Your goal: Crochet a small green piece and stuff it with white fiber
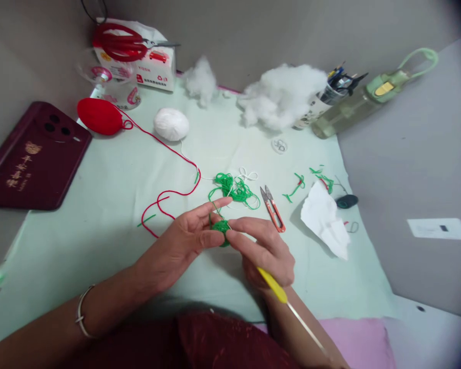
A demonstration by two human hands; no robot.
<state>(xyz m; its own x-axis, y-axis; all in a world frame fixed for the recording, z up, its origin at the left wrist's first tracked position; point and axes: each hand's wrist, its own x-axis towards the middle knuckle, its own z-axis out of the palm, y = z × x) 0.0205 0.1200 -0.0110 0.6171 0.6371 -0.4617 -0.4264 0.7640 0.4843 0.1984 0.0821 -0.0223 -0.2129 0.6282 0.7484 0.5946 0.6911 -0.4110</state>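
Note:
Between my two hands sits a small green crocheted piece (221,231). My left hand (190,233) pinches it from the left, with a strand of green yarn running up past the raised index finger. My right hand (267,251) grips a crochet hook with a yellow handle (272,285); its tip end meets the green piece, and a thin metal shaft extends back toward my right forearm. The green strand leads to a loose tangle of green yarn (236,189) just beyond my fingers. A white strand lies among that tangle.
Orange thread snips (272,209) lie right of the tangle, near crumpled white paper (325,220). Red yarn (100,117) and a white yarn ball (171,124) stand back left. White stuffing (282,95), a bottle (353,110) and a phone (36,156) line the edges.

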